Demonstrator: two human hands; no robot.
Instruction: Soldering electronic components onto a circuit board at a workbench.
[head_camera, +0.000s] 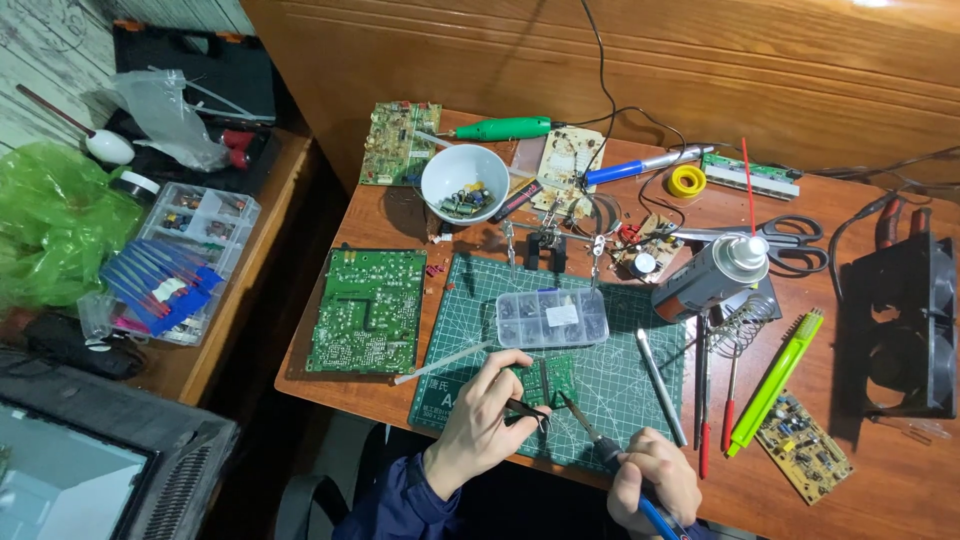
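Note:
A small green circuit board (560, 377) lies on the green cutting mat (620, 380) near the table's front edge. My left hand (482, 415) pinches tweezers (528, 409) whose tips rest at the board's lower left edge. My right hand (655, 483) grips a soldering iron (592, 433) with a blue handle; its tip points up-left to the board's lower edge. A clear compartment box (552, 318) of small parts sits just behind the board.
A large green circuit board (368, 310) lies left of the mat. A white bowl (464, 181) of components stands behind. A spray can (712, 276), scissors (790, 240), a green brush (776, 381) and a black fan (905, 335) fill the right side. A helping-hands stand (548, 240) is behind the mat.

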